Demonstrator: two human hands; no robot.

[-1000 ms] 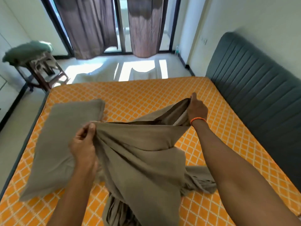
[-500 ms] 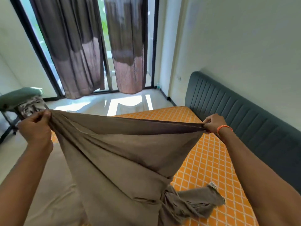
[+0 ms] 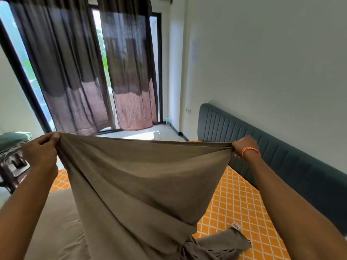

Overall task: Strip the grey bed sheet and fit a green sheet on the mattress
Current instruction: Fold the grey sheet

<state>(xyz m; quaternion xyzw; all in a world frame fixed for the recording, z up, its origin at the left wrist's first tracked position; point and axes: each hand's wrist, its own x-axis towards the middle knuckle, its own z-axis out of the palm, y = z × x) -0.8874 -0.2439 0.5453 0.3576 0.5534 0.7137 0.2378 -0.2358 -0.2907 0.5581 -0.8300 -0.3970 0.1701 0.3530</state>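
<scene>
The person holds the grey sheet stretched taut in the air above the orange-patterned mattress; the left hand pinches one end of its top edge, the right hand, wearing an orange wristband, grips the other; the sheet's lower folds trail onto the mattress, beside the dark green headboard; a green bundle lies on a stool at far left.

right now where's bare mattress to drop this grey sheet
Bare mattress shows between the hanging grey sheet and the headboard; a sliver by the left hand. Lower left is cloth-covered. Right hand grips too.
</scene>
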